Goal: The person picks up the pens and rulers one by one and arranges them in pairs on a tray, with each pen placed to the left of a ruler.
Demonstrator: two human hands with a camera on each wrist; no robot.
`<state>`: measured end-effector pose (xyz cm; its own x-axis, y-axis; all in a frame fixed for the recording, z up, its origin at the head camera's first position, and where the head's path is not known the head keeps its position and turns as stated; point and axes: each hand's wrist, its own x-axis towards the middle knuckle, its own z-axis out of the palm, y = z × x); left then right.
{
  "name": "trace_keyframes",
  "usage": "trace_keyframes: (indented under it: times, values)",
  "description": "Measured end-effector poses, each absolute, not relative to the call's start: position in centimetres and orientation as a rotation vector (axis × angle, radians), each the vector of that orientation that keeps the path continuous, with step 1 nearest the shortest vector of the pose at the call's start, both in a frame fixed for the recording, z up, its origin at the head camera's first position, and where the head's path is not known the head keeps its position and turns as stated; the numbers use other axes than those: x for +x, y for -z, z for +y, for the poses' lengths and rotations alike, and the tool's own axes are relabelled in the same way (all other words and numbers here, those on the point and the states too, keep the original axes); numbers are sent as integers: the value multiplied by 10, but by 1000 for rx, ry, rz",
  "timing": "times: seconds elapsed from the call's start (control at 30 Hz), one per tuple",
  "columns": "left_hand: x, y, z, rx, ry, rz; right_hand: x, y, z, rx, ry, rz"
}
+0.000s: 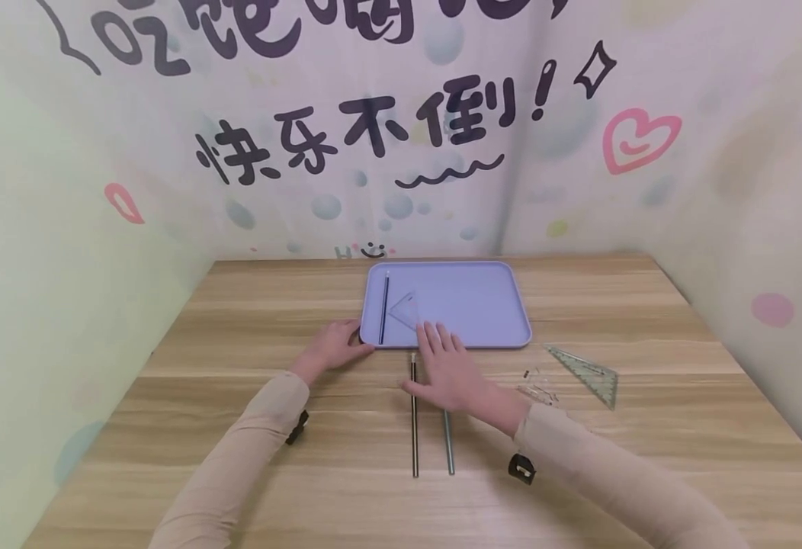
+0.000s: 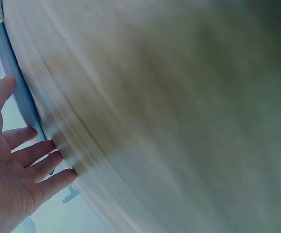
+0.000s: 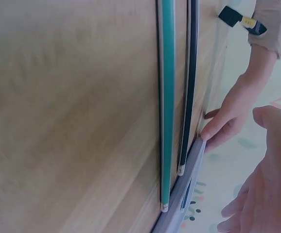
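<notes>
mid-frame, the left hand (image 1: 332,347), fingers loosely spread, touches the tray (image 1: 476,301); right hand (image 1: 450,375), fingers straight, holds nothing, beside a clear triangle (image 1: 404,311).

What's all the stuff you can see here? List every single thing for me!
Table: 1, wood-brown, under everything
Tray: 1, light purple, far part of table
Tray pencil: 1, dark, inside tray's left side
Small triangle ruler: 1, see-through, in tray beside that pencil
Dark pencil: 1, dark, in front of tray
Green pencil: 1, blue-green, right of it
Big triangle ruler: 1, greenish see-through, table's right side
Clear thing with dark marks: count and shape unclear, by right sleeve
Walls: 3, whitish, back and sides; black writing, pink heart
Wrist gadgets: 2, black, at the wrists
Sleeves: 2, beige, on arms
Left hand: 1, at tray's near-left corner
Right hand: 1, over tray's near edge
</notes>
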<state>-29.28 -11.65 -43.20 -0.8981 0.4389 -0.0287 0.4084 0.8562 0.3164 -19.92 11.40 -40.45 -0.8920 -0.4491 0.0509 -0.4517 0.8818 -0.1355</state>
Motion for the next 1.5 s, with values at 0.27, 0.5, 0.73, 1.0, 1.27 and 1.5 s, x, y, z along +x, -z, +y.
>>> trace_keyframes:
  times: [0.27,0.5,0.73,1.0,1.27,1.5]
  values:
    - [-293,432,-117,666,-461,2931,-182,402,111,699,-251,-3064]
    - [-293,432,-116,665,-474,2930,-168,406,111,708,-260,-3052]
    - [-291,431,-116,653,-468,2927,-155,409,106,738,-337,-3045]
    - [-291,431,-116,639,-460,2922,-143,414,104,730,-402,-2966]
    - [-292,432,-116,636,-495,2911,-136,416,103,756,-333,-2995]
    - [-292,433,-116,636,-493,2909,-129,417,102,765,-272,-2971]
